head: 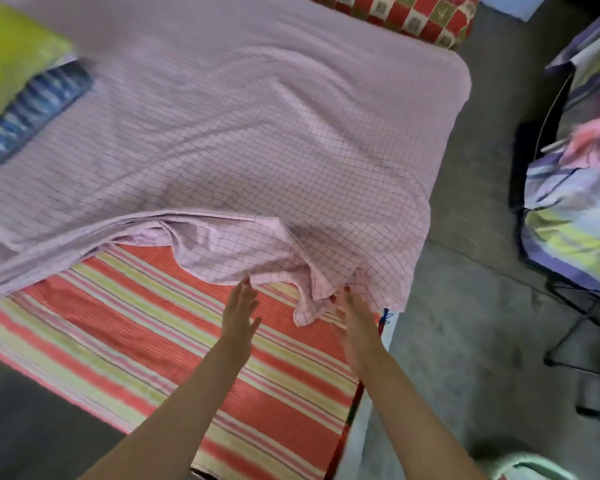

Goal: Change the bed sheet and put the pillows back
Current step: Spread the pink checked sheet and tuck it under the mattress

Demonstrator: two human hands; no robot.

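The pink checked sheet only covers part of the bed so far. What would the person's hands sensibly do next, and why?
Probably take hold of the bunched near edge of the pink checked sheet and draw it toward the person. Both the left hand and right hand are open with fingers straight, right at that edge, and the striped mattress cover below lies uncovered.

The sheet [257, 140] covers the far part of the mattress [160, 341]. Two pillows [32, 109] lie stacked at the bed's left edge. A chair [575, 209] stands right of the bed.
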